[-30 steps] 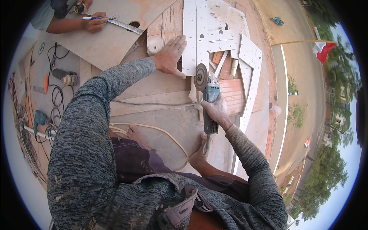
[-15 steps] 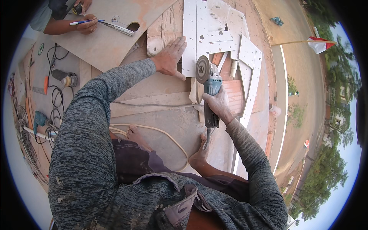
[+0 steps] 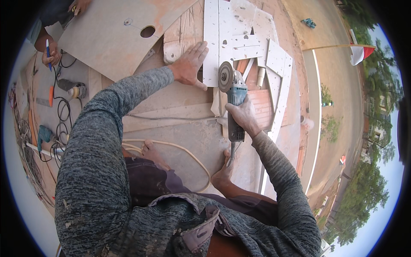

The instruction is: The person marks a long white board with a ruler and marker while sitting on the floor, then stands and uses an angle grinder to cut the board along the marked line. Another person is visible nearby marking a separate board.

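Observation:
My right hand [image 3: 245, 115] is wrapped round the body of a blue and black angle grinder [image 3: 237, 95]. Its cutting disc [image 3: 225, 77] stands upright by the near end of a white spotted board [image 3: 216, 51]; whether it touches the board I cannot tell. My left hand [image 3: 190, 64] lies spread, fingers stretched, with its fingertips on the left edge of that board. Under and beside the hand is a dusty wooden block [image 3: 182, 39]. The grinder's cord [image 3: 231, 155] runs down toward my right foot.
At the far left a co-worker's hand [image 3: 52, 55] holds a blue pen beside a large flat panel [image 3: 111, 40] with a round hole. Power tools [image 3: 72, 87] and black cables lie at left. A cream hose [image 3: 188, 155] curves near my feet. White offcuts [image 3: 278, 64] lie at right.
The co-worker's hand with the pen has drawn back left off the panel, and the pale strip by the hole is gone from there. My hands and the grinder hold almost still.

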A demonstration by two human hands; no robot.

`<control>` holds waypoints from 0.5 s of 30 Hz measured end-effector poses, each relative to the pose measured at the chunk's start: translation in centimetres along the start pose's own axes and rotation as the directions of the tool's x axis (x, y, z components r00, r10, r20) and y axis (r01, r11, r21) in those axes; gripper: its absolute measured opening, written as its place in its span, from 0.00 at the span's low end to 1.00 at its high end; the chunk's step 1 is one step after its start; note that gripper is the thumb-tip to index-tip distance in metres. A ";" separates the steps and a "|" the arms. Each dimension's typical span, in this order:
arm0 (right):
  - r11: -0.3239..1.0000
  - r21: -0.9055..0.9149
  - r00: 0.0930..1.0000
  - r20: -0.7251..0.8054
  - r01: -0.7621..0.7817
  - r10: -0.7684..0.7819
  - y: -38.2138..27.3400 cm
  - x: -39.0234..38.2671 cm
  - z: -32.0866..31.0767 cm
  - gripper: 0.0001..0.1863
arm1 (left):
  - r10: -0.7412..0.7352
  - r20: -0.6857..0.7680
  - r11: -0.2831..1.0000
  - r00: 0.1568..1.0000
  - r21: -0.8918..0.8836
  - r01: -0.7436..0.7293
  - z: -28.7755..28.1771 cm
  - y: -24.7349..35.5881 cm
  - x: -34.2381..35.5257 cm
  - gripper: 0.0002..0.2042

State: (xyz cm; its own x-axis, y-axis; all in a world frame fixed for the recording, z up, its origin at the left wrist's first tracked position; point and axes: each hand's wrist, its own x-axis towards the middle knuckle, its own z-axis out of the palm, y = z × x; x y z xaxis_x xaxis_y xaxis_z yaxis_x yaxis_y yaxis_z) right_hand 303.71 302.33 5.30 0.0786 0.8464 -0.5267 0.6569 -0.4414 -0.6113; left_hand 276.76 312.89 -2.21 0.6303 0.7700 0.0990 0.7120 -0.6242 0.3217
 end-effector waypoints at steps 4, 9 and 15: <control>0.998 0.058 0.999 0.030 0.026 -0.028 -0.8 0.0 -0.2 0.37 | -0.007 0.021 1.000 1.000 -0.017 0.007 -0.2 0.1 0.1 0.70; 0.998 0.052 0.998 0.044 0.035 -0.037 -1.6 -0.1 -0.4 0.37 | -0.002 0.015 1.000 1.000 -0.015 0.002 -0.2 -0.1 0.1 0.70; 1.000 0.018 1.000 0.021 0.023 -0.023 -0.1 1.0 0.2 0.37 | -0.009 0.025 1.000 1.000 -0.009 0.009 0.0 -0.1 0.1 0.71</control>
State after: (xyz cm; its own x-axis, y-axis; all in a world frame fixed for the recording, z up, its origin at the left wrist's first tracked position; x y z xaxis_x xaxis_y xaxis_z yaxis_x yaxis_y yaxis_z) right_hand 303.51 303.16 4.71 0.0477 0.8499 -0.5248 0.6447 -0.4275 -0.6337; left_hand 276.80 313.03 -2.22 0.6316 0.7719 0.0727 0.7148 -0.6161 0.3309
